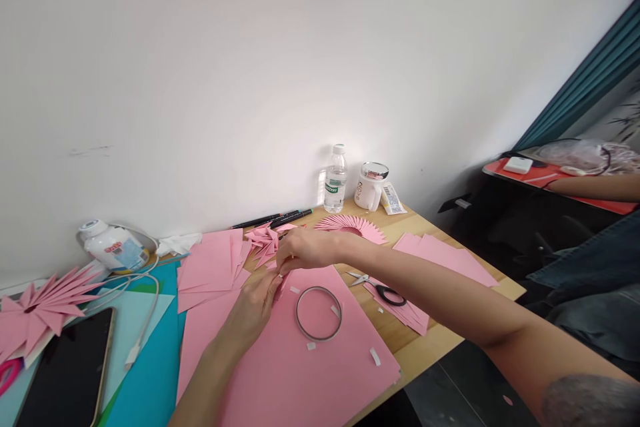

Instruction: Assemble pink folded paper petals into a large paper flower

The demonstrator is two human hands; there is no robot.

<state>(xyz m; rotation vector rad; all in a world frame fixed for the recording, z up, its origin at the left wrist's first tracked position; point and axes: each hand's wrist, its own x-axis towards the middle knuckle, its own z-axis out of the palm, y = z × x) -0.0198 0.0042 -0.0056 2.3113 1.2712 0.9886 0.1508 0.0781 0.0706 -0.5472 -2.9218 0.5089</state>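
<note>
My left hand point(257, 303) is closed, its thumb and fingers pinching a small piece of folded pink paper point(280, 290), mostly hidden by the hand. Reaching across from the right, my right hand point(310, 250) has its fingertips pinched together at the top of the same piece; what lies between them is too small to make out. Below both hands lies a large pink sheet point(300, 380). On it rests a thin ring, like a nearly used-up tape roll point(297, 313), with small white strips point(375, 356) scattered around. Scissors point(390, 295) with black handles lie right of the sheet.
Pink folded fans point(350, 223) and paper stacks point(210, 267) lie around. A water bottle point(335, 180) and white mug point(370, 187) stand by the wall. At left are a phone point(70, 367), cable and white bottle point(114, 248). Another person's arm point(595, 188) rests on a red table.
</note>
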